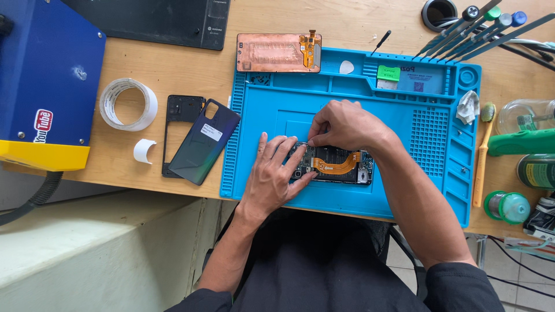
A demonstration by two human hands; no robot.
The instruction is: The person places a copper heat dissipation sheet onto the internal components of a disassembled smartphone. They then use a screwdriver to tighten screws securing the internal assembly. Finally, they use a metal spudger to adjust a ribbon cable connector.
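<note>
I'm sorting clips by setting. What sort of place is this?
Most likely a phone repair bench: an opened phone lies under both hands on a blue repair mat, with a detached screen panel and a rack of screwdrivers nearby.

Red-and-white logo sticker on the side of the blue-and-yellow box at the table's left edge. Small white rectangular label on the dark phone back cover, left of the blue mat. Detached display panel lying face down at the mat's far-left corner, copper-coloured back up, orange flex at its right end. Green square label in the mat's far tray, a white one just below it. Pale printed code square to its right. Small white label on the clear jar near the table's right edge.
</note>
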